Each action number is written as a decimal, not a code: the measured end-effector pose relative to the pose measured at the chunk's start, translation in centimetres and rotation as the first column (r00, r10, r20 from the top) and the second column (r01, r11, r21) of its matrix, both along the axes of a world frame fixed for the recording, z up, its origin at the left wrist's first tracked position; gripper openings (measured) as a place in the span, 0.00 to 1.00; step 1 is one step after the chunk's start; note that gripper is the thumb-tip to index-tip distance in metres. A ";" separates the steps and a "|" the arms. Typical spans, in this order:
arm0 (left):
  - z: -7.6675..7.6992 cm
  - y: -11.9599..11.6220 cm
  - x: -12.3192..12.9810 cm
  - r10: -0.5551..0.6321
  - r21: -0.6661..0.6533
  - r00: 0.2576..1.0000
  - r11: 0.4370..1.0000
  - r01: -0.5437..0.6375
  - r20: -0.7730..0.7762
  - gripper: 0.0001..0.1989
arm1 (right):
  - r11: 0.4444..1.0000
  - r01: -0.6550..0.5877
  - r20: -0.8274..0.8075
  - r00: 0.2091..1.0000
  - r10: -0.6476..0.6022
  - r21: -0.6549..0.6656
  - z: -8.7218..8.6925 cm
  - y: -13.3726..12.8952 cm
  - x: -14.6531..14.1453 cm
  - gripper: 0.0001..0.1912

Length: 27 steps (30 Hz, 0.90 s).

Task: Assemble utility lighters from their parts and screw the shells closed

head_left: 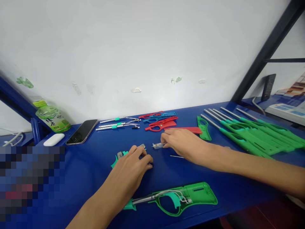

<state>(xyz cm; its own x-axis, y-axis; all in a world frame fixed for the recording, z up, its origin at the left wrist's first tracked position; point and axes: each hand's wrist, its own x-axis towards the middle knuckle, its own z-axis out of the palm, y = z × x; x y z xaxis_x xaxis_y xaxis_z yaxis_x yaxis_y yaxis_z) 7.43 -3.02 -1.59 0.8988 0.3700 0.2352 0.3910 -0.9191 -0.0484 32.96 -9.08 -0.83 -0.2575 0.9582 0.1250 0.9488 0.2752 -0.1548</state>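
Observation:
My left hand (134, 163) is over the blue table with its fingers curled together. Beside and partly beneath it lie small teal plastic pieces (114, 163) and grey parts (119, 155); whatever its fingertips hold is hidden. Further right, my right hand (179, 142) has its fingers closed on a small clear plastic and metal part (158, 145). A thin metal rod (176, 156) rests just below that hand. Closest to me is an open green lighter half-shell (202, 198), with a metal tube (143, 199), white wires and a teal trigger (175, 198) in it.
Finished-looking green long lighters (257, 136) lie at right. Red (162, 125) and blue (158, 118) shells, a green shell (204, 128) and wired metal tubes (111, 126) line the back. A phone (82, 132), white case (54, 140) and bottle (52, 117) sit left.

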 end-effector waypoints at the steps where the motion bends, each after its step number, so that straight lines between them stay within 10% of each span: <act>1: -0.1 0.0 0.1 -0.003 0.009 1.000 1.000 0.003 -0.005 0.09 | 1.000 0.007 -0.049 0.999 -0.007 -0.001 0.1 -0.4 0.5 0.15; 8: -1.4 -0.3 0.0 0.009 0.102 1.000 0.995 -0.008 -0.008 0.09 | 0.997 0.055 -0.515 0.854 -0.072 -0.049 2.0 -4.4 1.3 0.12; 19: 1.5 0.1 -1.7 0.098 0.044 0.971 0.993 -0.110 0.216 0.10 | 0.931 -0.247 -0.944 0.260 -0.205 -0.270 0.8 -7.9 -0.2 0.23; 27: 0.7 -2.4 -1.8 0.122 -0.139 0.909 0.988 -0.072 0.398 0.06 | 0.943 -0.189 -0.945 0.238 -0.227 -0.274 1.1 -8.3 -1.9 0.16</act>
